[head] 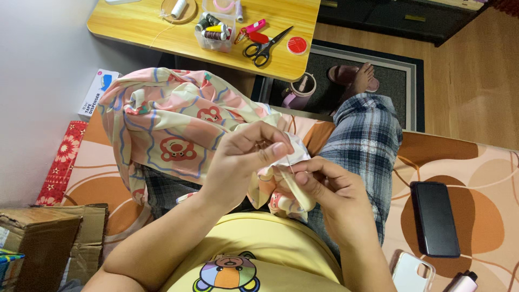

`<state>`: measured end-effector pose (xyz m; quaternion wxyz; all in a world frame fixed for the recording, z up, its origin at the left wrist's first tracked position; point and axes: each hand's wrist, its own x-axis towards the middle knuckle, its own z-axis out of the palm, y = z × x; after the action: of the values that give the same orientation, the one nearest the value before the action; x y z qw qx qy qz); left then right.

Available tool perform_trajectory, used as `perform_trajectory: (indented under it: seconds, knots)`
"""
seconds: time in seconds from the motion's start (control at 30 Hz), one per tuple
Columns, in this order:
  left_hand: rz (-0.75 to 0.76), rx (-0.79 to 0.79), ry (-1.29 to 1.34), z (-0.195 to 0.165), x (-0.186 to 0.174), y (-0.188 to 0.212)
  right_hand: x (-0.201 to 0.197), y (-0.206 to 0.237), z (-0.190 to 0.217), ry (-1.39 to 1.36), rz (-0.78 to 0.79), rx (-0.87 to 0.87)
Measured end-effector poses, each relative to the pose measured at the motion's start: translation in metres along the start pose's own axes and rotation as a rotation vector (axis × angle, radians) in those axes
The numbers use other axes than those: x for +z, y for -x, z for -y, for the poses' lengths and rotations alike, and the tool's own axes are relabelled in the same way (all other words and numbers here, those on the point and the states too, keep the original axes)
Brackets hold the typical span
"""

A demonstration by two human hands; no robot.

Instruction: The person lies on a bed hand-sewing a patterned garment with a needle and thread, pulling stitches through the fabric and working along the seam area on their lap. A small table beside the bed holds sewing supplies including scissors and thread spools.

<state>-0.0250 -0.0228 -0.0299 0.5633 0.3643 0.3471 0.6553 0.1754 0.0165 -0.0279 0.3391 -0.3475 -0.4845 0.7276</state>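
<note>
The patterned cloth lies over the lap, its near edge lifted to the chest so the seam is close to the eyes. The left hand pinches this edge; the right hand pinches it just beside, fingers closed. Scissors wait far on the table.

Scissors on table; phone on bedding.

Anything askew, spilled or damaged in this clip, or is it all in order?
Nothing stands out. Both hands, left hand and right hand, pinch a fold of the patterned fabric over the lap. The scissors and thread spools sit on the wooden table, and the phone lies flat beside the person.
</note>
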Motion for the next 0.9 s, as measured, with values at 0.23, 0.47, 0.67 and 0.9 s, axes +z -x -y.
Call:
perform_trajectory:
  seconds: [0.23, 0.47, 0.67, 0.9]
  knots:
    - [-0.066, 0.083, -0.004, -0.001, -0.004, -0.001, -0.004, 0.000, -0.003, -0.022, 0.043, 0.016]
    - [-0.194, 0.150, 0.152, -0.008, -0.015, -0.009, -0.008, 0.000, -0.001, -0.024, 0.046, 0.071]
    - [-0.211, 0.228, 0.414, -0.027, -0.037, -0.010, -0.012, 0.001, 0.003, 0.036, 0.046, 0.049]
    - [-0.188, 0.426, 0.237, -0.051, -0.061, -0.004, -0.016, 0.000, 0.002, 0.031, 0.049, 0.075]
